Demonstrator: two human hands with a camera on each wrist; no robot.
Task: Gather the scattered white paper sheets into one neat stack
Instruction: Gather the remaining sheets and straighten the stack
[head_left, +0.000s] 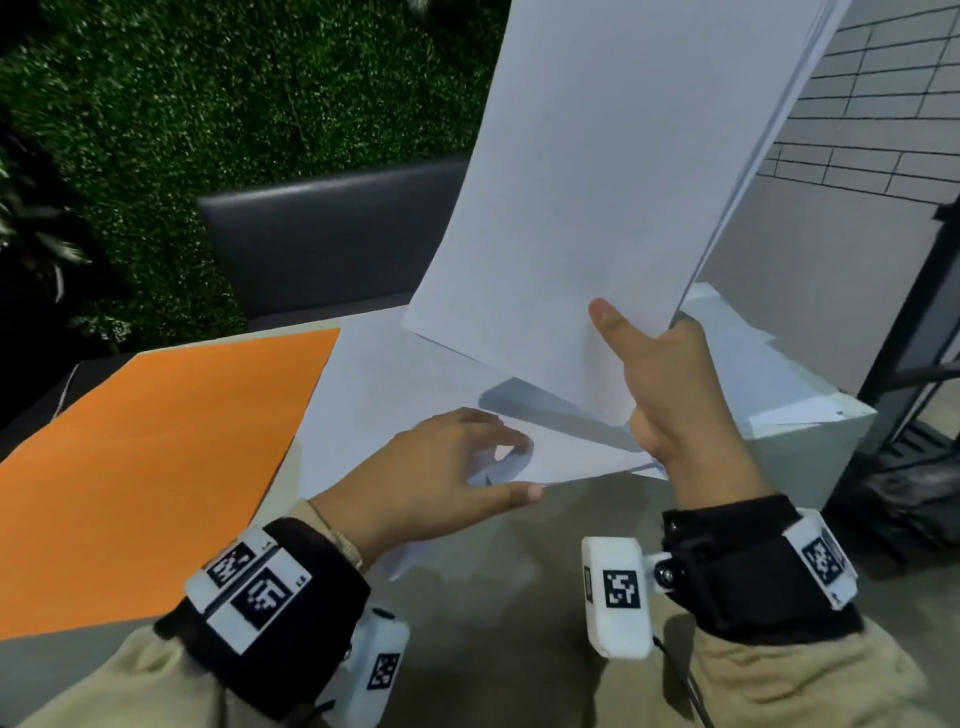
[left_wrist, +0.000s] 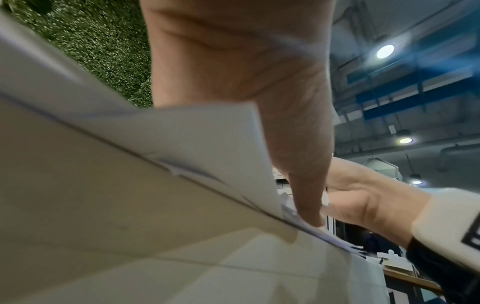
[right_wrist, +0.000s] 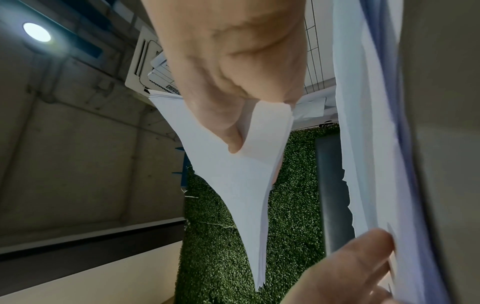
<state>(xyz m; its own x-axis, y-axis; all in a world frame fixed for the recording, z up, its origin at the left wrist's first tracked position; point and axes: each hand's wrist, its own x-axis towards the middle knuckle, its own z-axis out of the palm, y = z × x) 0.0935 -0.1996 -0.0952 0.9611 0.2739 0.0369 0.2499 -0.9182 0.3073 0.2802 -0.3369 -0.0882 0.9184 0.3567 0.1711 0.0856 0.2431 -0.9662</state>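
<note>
Held sheets (head_left: 613, 197): white, blank, a thin bundle with edges slightly fanned at the right side; raised off the surface, tilted up and away, lower corner low over the loose sheets; bowed a little along its length.
Loose sheets (head_left: 395, 374): white, lying flat on the surface (head_left: 545, 530), overlapping at odd angles; near corner reaching the surface's front edge, slightly lifted there.
Far sheets (head_left: 748, 358): more white paper on the surface's right corner, beyond the right hand, edges uneven.
Orange sheet (head_left: 156, 457): large, flat on the surface, left of the loose sheets, just beside them.
Right hand (head_left: 670, 395): upright, thumb pressed on the near face of the held sheets, fingers hidden behind; pinches the bundle near its lower right corner. In the right wrist view, thumb pad flat on paper, bundle's edge running away from the camera.
Left hand (head_left: 447, 467): palm down over the near corner of the loose sheets, fingers curled, thumb stretched along the front edge; in the left wrist view a fingertip pressed on the corner with one sheet's corner bent up against the finger.
Sleeves: beige, black wristbands with tagged white blocks.
</note>
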